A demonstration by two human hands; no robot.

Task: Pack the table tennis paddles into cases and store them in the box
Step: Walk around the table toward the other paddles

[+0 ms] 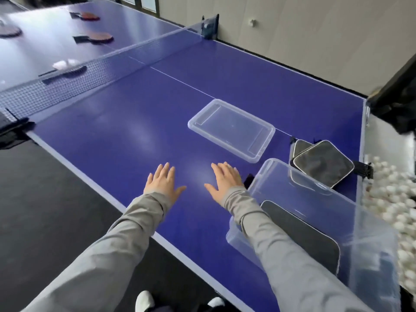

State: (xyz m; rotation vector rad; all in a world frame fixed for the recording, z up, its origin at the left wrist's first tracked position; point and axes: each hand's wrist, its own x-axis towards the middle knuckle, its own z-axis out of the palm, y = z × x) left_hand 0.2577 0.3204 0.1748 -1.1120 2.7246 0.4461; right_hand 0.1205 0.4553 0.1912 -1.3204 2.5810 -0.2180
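Just flat hands [162, 183] — bare table [126, 140] between edge and lid [231, 129].

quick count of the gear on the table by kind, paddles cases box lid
loose paddles beyond the net: 4
black cases: 3, two stacked on the table, one in the box
clear box: 1
clear lid: 1
total: 9
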